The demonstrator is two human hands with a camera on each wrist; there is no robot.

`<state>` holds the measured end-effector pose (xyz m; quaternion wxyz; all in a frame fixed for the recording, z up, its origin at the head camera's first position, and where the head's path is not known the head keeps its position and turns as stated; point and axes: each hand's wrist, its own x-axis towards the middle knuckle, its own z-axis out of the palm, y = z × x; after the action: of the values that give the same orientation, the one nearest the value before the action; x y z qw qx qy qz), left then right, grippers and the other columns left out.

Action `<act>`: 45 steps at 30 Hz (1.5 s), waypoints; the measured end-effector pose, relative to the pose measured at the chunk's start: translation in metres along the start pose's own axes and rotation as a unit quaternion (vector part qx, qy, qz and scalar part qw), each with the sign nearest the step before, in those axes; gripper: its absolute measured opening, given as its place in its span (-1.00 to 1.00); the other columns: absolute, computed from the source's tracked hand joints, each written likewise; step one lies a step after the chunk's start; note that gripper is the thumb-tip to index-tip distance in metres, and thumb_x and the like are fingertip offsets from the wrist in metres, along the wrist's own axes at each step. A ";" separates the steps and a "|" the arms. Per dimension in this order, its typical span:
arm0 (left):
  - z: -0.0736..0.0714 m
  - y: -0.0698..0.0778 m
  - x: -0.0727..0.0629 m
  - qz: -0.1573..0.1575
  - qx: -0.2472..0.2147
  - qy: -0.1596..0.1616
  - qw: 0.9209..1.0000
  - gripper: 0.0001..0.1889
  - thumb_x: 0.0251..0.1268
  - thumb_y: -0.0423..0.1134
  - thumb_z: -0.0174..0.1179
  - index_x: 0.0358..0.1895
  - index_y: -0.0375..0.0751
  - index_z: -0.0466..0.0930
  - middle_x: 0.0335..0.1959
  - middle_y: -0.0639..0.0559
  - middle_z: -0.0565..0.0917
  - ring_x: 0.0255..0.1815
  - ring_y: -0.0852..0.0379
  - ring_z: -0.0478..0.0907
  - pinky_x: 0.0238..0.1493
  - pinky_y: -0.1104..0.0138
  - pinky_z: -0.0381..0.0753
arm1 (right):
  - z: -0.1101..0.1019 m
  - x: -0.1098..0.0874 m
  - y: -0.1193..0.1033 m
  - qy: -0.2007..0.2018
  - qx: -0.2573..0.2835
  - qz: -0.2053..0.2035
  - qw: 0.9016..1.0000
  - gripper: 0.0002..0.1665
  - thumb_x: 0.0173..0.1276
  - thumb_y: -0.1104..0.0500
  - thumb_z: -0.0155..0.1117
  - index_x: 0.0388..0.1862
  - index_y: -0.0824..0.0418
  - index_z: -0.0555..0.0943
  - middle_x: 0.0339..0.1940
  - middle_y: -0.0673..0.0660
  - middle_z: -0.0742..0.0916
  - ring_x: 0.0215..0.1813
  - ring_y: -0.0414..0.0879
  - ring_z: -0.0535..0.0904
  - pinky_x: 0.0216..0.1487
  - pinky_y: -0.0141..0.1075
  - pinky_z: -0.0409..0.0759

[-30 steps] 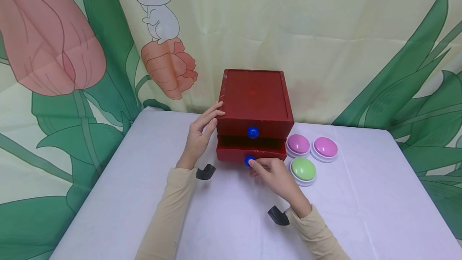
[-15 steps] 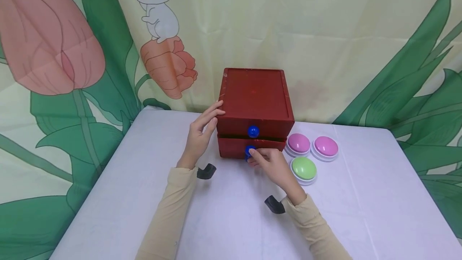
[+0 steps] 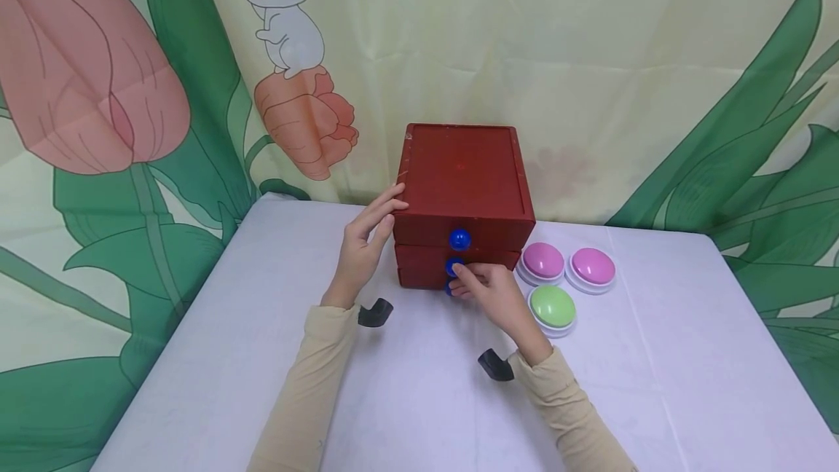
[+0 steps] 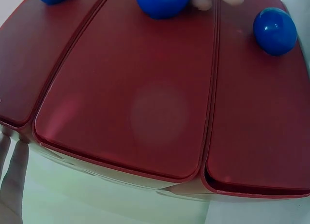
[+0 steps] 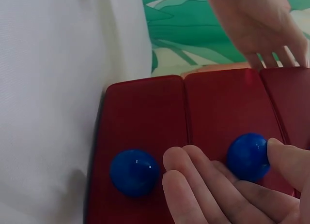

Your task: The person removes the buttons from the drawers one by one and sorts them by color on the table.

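Pointing nearward, blue knobs [image 3: 460, 240] on red drawer fronts [image 3: 424, 258] longest sideways.

Low in the frame, two tan, wrinkly sleeves [image 3: 301, 395] each have a bent black piece [image 3: 376, 313] by the cuff [image 3: 332, 320].

No texts, labels, brands, numbers or signs can be read anywhere in the 3 views, near or far.
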<state>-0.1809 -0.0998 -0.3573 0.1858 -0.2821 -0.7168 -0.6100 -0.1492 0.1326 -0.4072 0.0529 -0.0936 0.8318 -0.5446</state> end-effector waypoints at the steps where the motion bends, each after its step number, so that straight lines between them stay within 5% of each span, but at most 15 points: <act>1: 0.000 0.000 0.000 0.000 0.000 0.000 1.000 -0.71 0.46 -0.51 -0.05 0.12 -0.46 0.57 0.39 -0.27 0.45 0.51 0.01 0.28 0.48 0.17 0.31 | 0.000 0.000 0.001 0.002 0.001 0.000 1.000 -0.56 0.52 0.03 0.15 -0.05 0.43 0.69 -0.31 0.26 0.81 -0.19 0.20 0.77 -0.09 -0.07 0.74; 12: -0.010 -0.005 -0.006 -0.010 0.013 0.002 1.000 -0.70 0.47 -0.49 -0.04 0.13 -0.43 0.58 0.40 -0.22 0.44 0.50 0.04 0.29 0.44 0.32 0.34 | 0.002 0.000 0.008 0.004 -0.031 0.031 0.999 -0.57 0.40 -0.05 0.30 -0.12 0.33 0.73 -0.30 0.20 0.81 -0.17 0.13 0.77 -0.02 -0.06 0.72; 23: -0.006 -0.006 -0.004 -0.003 0.009 0.005 1.000 -0.70 0.47 -0.49 -0.05 0.13 -0.42 0.58 0.40 -0.21 0.45 0.49 0.06 0.30 0.45 0.24 0.34 | -0.003 0.000 0.025 0.005 -0.105 0.026 0.994 -0.64 0.38 -0.02 0.33 -0.18 0.28 0.76 -0.34 0.19 0.81 -0.25 -0.03 0.76 -0.12 -0.24 0.70; 33: -0.003 -0.007 -0.004 -0.010 0.005 0.006 1.000 -0.70 0.48 -0.47 -0.05 0.13 -0.41 0.58 0.41 -0.18 0.44 0.51 0.08 0.28 0.47 0.19 0.32 | 0.007 0.007 0.030 -0.023 -0.075 0.014 0.997 -0.67 0.41 0.08 0.29 -0.29 0.36 0.76 -0.43 0.22 0.80 -0.38 0.03 0.76 -0.30 -0.31 0.71; 45: 0.001 -0.009 -0.002 0.000 -0.005 0.007 1.000 -0.70 0.47 -0.48 -0.05 0.14 -0.42 0.58 0.41 -0.18 0.44 0.52 0.05 0.26 0.47 0.22 0.31 | 0.011 0.011 0.041 -0.018 -0.037 0.061 0.997 -0.65 0.39 0.10 0.32 -0.27 0.42 0.75 -0.45 0.26 0.79 -0.42 0.04 0.76 -0.33 -0.22 0.75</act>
<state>-0.1851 -0.0997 -0.3653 0.1895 -0.2791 -0.7123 -0.6155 -0.1616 0.1362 -0.4490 0.0975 -0.0540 0.8545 -0.5073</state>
